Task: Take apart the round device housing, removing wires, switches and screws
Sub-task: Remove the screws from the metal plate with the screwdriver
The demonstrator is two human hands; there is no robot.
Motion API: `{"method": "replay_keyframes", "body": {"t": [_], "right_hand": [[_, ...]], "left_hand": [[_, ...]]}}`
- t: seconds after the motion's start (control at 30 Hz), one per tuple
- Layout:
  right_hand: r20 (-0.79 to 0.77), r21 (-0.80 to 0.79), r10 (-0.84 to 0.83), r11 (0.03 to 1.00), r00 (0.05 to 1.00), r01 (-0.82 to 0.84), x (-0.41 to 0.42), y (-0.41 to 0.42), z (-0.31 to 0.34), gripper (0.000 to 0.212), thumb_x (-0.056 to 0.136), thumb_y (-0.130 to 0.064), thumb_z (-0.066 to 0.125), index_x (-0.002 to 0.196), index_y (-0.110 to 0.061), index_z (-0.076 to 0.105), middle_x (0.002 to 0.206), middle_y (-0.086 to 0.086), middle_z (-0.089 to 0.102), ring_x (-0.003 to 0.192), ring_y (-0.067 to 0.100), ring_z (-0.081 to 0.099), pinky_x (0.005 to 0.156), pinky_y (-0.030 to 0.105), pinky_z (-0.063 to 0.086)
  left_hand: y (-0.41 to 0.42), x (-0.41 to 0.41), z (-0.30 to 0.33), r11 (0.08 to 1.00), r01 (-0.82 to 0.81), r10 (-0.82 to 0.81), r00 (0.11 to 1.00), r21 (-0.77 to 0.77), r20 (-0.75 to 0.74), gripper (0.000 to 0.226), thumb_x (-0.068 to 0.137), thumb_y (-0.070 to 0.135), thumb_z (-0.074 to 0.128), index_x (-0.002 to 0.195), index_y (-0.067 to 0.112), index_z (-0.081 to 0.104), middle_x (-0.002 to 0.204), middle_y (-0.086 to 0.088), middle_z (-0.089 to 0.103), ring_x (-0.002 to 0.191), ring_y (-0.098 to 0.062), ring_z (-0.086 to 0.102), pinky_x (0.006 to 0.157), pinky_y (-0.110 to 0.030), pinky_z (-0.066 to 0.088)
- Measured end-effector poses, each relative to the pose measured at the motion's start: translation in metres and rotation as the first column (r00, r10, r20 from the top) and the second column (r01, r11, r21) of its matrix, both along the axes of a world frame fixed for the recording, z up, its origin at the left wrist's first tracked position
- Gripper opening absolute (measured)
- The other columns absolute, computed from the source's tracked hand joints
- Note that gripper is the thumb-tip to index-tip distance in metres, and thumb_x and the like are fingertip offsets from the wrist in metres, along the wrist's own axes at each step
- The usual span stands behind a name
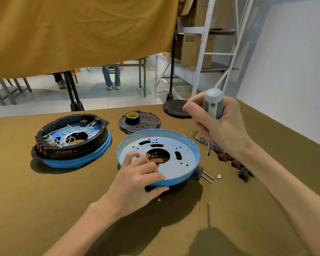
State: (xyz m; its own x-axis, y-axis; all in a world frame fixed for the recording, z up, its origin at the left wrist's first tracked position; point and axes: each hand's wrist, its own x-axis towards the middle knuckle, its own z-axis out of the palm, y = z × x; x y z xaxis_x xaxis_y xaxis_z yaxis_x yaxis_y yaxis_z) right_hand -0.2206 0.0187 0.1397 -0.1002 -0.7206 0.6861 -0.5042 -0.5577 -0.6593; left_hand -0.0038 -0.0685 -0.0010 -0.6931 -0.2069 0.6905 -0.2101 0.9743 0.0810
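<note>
Olive-brown table (44,200); ochre curtain (81,34) above, metal shelving (203,52) behind. Stripped blue housing (174,180) at centre; second, wired housing (72,143) to its left; removed switches (229,159) to its right. Left hand (139,182) curled over near rim, gripping. Right hand (218,124) closed round upright screwdriver (213,104), tip above table.

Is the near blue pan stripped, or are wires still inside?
Stripped: the blue pan under the left hand shows only bare metal and holes. The far housing still holds white wires.
</note>
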Motion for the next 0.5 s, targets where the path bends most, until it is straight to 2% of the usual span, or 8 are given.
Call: {"method": "replay_keyframes", "body": {"t": [0.03, 0.1, 0.17, 0.23, 0.3, 0.37, 0.43, 0.5], "right_hand": [[-0.073, 0.016, -0.015, 1.000, 0.997, 0.016, -0.005, 0.002, 0.001, 0.009, 0.096, -0.015, 0.070, 0.096, -0.006, 0.072, 0.069, -0.014, 0.066, 0.057, 0.004, 0.061, 0.052, 0.014, 0.045], [-0.321, 0.205, 0.001, 0.976, 0.947, 0.069, -0.012, 0.007, -0.005, 0.016, 0.090, -0.026, 0.078, 0.100, -0.014, 0.075, 0.087, -0.010, 0.070, 0.077, 0.009, 0.066, 0.065, 0.027, 0.055], [-0.601, 0.417, 0.076, 0.879, 0.796, 0.231, -0.015, 0.013, -0.027, 0.027, 0.085, -0.046, 0.080, 0.104, -0.027, 0.076, 0.098, -0.012, 0.067, 0.088, 0.010, 0.064, 0.077, 0.038, 0.056], [-0.747, 0.442, 0.148, 0.839, 0.648, 0.317, -0.015, 0.019, -0.053, 0.033, 0.083, -0.058, 0.075, 0.107, -0.036, 0.075, 0.102, -0.016, 0.065, 0.092, 0.008, 0.061, 0.078, 0.036, 0.053], [-0.782, 0.354, 0.086, 0.876, 0.618, 0.326, -0.014, 0.019, -0.066, 0.029, 0.084, -0.059, 0.073, 0.102, -0.036, 0.072, 0.098, -0.016, 0.065, 0.088, 0.009, 0.059, 0.073, 0.034, 0.051], [-0.775, 0.268, -0.017, 0.897, 0.632, 0.353, -0.018, 0.014, -0.068, 0.025, 0.086, -0.058, 0.072, 0.093, -0.034, 0.068, 0.090, -0.016, 0.064, 0.081, 0.008, 0.056, 0.066, 0.032, 0.047], [-0.705, 0.264, -0.068, 0.899, 0.706, 0.350, -0.023, 0.007, -0.064, 0.025, 0.087, -0.057, 0.072, 0.091, -0.034, 0.064, 0.085, -0.018, 0.062, 0.081, 0.007, 0.055, 0.064, 0.029, 0.045], [-0.560, 0.326, -0.051, 0.904, 0.827, 0.276, -0.027, 0.001, -0.059, 0.023, 0.088, -0.055, 0.073, 0.093, -0.034, 0.064, 0.085, -0.017, 0.064, 0.083, 0.008, 0.058, 0.065, 0.031, 0.050]], "left_hand": [[0.000, 0.000, 0.000, 1.000, -0.009, 0.009, 1.000, 0.006, -0.004, 0.018, 0.085, 0.047, 0.076, 0.093, 0.031, 0.078, 0.089, 0.013, 0.069, 0.093, -0.008, 0.056, 0.099, -0.039, 0.037], [0.001, 0.000, 0.001, 0.999, -0.028, 0.029, 0.999, 0.023, -0.021, 0.019, 0.083, 0.048, 0.076, 0.093, 0.031, 0.079, 0.089, 0.013, 0.069, 0.094, -0.008, 0.055, 0.100, -0.040, 0.035], [0.000, -0.001, 0.004, 0.998, -0.040, 0.041, 0.999, 0.046, -0.034, 0.020, 0.083, 0.049, 0.075, 0.094, 0.032, 0.079, 0.089, 0.015, 0.069, 0.094, -0.007, 0.054, 0.102, -0.040, 0.033], [-0.002, -0.002, 0.008, 0.996, -0.045, 0.050, 0.997, 0.079, -0.057, 0.023, 0.084, 0.052, 0.073, 0.094, 0.032, 0.079, 0.088, 0.017, 0.068, 0.093, -0.008, 0.055, 0.103, -0.041, 0.033], [-0.003, -0.004, 0.011, 0.995, -0.059, 0.067, 0.993, 0.085, -0.095, 0.026, 0.083, 0.053, 0.072, 0.095, 0.030, 0.080, 0.089, 0.016, 0.069, 0.093, -0.007, 0.055, 0.102, -0.045, 0.035], [-0.003, -0.007, 0.011, 0.992, -0.082, 0.099, 0.978, 0.100, -0.186, 0.028, 0.084, 0.049, 0.075, 0.100, 0.027, 0.080, 0.094, 0.014, 0.070, 0.098, -0.006, 0.053, 0.099, -0.049, 0.039], [0.001, -0.010, 0.011, 0.983, -0.132, 0.167, 0.928, 0.124, -0.335, 0.033, 0.086, 0.043, 0.077, 0.111, 0.022, 0.076, 0.106, 0.007, 0.068, 0.108, -0.010, 0.051, 0.102, -0.041, 0.038], [0.008, -0.013, 0.008, 0.967, -0.181, 0.248, 0.837, 0.180, -0.489, 0.036, 0.085, 0.038, 0.075, 0.115, 0.018, 0.068, 0.113, 0.001, 0.063, 0.110, -0.014, 0.051, 0.104, -0.028, 0.034]]}}
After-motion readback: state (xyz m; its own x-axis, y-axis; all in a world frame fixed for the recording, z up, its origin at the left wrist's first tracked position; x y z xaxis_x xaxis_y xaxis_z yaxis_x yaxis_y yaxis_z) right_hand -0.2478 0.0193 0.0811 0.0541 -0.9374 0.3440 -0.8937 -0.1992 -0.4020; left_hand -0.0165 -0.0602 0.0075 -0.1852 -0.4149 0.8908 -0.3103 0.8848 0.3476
